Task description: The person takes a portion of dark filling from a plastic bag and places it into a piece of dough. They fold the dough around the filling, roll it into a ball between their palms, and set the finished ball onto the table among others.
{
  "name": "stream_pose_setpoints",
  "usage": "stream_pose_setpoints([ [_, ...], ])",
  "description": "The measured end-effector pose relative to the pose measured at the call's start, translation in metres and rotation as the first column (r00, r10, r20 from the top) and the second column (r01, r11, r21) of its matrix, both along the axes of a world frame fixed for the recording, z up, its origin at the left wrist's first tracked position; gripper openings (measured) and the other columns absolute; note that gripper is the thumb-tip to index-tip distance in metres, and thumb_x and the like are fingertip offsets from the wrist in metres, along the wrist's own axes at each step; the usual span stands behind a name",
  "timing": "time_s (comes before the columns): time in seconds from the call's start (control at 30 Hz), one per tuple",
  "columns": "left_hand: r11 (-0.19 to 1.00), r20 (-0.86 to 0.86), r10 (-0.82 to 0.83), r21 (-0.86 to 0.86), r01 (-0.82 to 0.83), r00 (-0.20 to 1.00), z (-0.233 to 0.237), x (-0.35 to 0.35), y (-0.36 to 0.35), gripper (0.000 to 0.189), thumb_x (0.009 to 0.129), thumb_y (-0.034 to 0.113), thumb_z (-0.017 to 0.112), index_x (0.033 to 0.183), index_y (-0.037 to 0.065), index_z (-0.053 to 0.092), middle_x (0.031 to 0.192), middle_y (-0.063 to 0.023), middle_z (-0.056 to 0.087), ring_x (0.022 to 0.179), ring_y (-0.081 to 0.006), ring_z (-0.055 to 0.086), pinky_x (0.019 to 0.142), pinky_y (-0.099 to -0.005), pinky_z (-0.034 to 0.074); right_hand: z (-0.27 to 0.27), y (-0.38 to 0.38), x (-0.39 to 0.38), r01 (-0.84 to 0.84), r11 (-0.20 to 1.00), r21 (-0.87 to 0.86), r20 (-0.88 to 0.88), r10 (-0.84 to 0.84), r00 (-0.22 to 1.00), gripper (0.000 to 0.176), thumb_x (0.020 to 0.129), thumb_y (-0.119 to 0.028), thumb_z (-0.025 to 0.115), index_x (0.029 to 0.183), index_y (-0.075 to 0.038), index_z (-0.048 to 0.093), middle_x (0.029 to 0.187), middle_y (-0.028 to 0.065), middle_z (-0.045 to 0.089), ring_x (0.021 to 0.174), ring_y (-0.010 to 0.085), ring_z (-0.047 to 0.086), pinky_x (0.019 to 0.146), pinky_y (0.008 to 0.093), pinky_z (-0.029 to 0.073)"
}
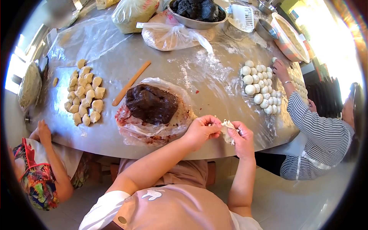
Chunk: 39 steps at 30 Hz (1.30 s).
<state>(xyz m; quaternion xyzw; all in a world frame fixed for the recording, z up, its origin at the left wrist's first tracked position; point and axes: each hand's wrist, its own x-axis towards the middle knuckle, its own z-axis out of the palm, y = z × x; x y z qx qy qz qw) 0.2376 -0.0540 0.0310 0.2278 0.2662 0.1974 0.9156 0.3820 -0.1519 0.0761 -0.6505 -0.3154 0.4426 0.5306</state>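
Observation:
A small, ragged piece of pale dough (227,134) is held up between my two hands, over the near edge of the table. My right hand (243,140) pinches it between thumb and fingers. At its other side, the bent fingers of my left hand (203,132) close on the dough's edge. Just left of my hands, a large dark brown lump of filling (152,104) rests on a crumpled, stained plastic bag (138,132). A wooden rolling pin (131,83) lies slantwise behind the filling.
Several dough pieces (84,94) lie at left, and several round white dough balls (260,86) at right. Plastic bags (168,36), a metal bowl (196,23) of black lumps and a large basin (290,38) stand farther back. People sit on both sides; one person's hand (281,71) reaches near the balls.

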Motion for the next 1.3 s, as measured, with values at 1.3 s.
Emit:
stream_pose_setpoints([
  [1.3, 0.964, 0.024, 0.069, -0.26, -0.06, 0.997, 0.035, -0.008, 0.018, 0.017, 0.085, -0.005, 0.043, 0.079, 0.004, 0.056, 0.088, -0.0083, 0.058, 0.102, -0.026, 0.058, 0.099, -0.039, 0.046, -0.021, 0.007, 0.047, 0.315, 0.949, -0.008, 0.573, -0.254, 0.779, 0.025, 0.077, -0.008, 0.07, 0.1, -0.003, 0.061, 0.092, 0.0055, 0.064, 0.073, 0.0108, 0.059, 0.065, 0.0245, 0.047],
])
